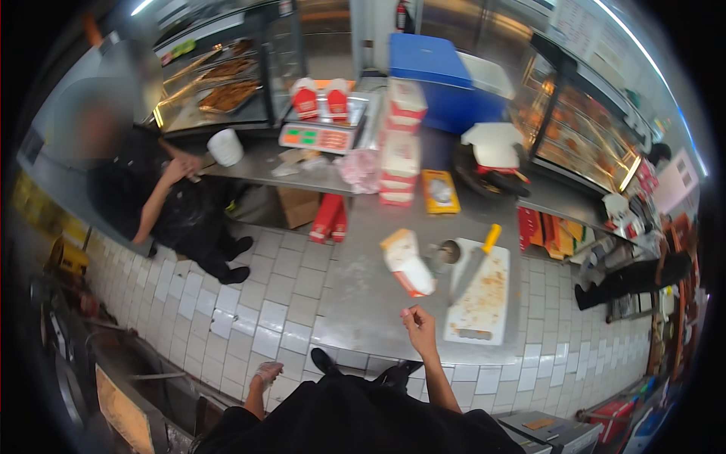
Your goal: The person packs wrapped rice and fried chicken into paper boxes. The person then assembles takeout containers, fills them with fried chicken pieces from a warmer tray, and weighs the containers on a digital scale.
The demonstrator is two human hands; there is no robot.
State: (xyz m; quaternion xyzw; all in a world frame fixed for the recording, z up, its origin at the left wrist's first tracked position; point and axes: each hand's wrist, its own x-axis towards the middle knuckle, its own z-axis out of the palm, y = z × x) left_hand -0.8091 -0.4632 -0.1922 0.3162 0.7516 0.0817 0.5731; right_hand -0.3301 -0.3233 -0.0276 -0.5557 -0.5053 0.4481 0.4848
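My right hand [420, 331] is raised over the front of the steel table [355, 303], its fingers curled together; anything in them is too small to make out. Just beyond it lies an opened white and red cardboard food box [408, 265]. To its right, a knife [476, 261] with a yellow handle rests on a white cutting board [480, 303] strewn with brown crumbs. A metal shaker or cup [446, 253] stands between box and board. My left hand [268, 372], in a clear plastic glove, hangs low beside my body, off the table, fingers loosely bent and empty.
Stacked food boxes [399, 144], a yellow tray [440, 191] and a blue bin [431, 60] stand farther back. A scale [318, 138] carries two red boxes. Another person [181, 197] stands at the left counter; someone else [643, 276] is at far right. Glass food cabinets [219, 83] line the back.
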